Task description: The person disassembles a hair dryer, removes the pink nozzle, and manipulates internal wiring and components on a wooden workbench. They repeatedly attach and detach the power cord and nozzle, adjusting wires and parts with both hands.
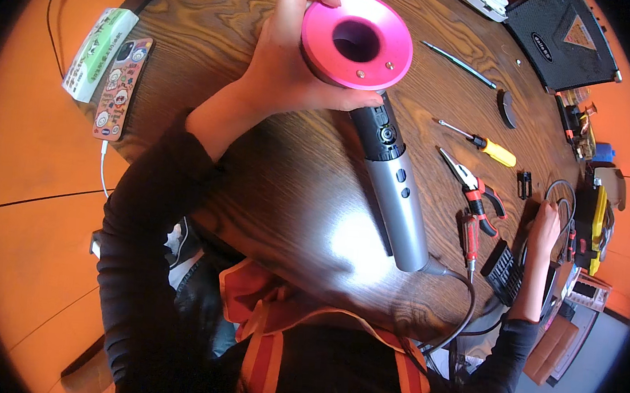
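My left hand (284, 66) is wrapped around the pink ring-shaped head (392, 37) of a hair dryer, its thumb along the lower rim. The dryer's grey handle (402, 210) slants down toward me over the table. Black inner parts with a round button (386, 134) show between head and handle. A dark cord (470, 309) leaves the handle's lower end. At the right table edge, my right hand (544, 226) is closed on a looped grey cord (562, 186). The fingertips are partly hidden.
On the wooden table (279, 187) lie red-and-black pliers (479, 197), a yellow-handled screwdriver (495, 151), a red screwdriver (470, 240), a blue pen-like tool (459, 64) and a curved black piece (507, 108). A phone (121, 92) and a green-white packet (98, 53) sit left; a black speaker-like box (559, 42) stands back right.
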A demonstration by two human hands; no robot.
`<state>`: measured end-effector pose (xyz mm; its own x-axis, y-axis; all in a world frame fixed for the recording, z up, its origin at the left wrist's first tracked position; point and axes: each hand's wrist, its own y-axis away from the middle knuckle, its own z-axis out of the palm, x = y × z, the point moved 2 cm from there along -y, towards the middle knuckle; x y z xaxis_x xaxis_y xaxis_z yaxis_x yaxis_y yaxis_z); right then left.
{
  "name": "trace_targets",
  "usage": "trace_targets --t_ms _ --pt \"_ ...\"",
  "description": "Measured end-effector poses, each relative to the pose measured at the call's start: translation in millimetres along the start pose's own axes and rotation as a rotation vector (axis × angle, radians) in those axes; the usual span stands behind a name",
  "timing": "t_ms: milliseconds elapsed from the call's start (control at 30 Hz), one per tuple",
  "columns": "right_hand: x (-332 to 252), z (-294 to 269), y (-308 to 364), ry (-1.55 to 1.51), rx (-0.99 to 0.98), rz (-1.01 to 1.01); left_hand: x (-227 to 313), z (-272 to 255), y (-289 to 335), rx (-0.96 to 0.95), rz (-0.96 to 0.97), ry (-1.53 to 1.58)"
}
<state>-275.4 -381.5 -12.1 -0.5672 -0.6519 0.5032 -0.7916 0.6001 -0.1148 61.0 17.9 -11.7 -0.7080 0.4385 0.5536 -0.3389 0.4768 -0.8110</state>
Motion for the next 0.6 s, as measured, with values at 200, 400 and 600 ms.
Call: trace_targets --t_ms 200,400,600 --pt "-19.5 -36.6 13.2 -0.289 0.012 -0.012 2.3 -4.7 2.3 -0.007 0.043 -0.256" --pt "-13.3 -39.9 37.4 -0.043 0.128 0.148 0.4 -1.9 4.1 0.068 -0.037 -0.246" --pt "-10.9 -37.9 36.9 -0.076 0.101 0.226 -1.9 -6.7 7.1 0.099 -0.101 -0.200"
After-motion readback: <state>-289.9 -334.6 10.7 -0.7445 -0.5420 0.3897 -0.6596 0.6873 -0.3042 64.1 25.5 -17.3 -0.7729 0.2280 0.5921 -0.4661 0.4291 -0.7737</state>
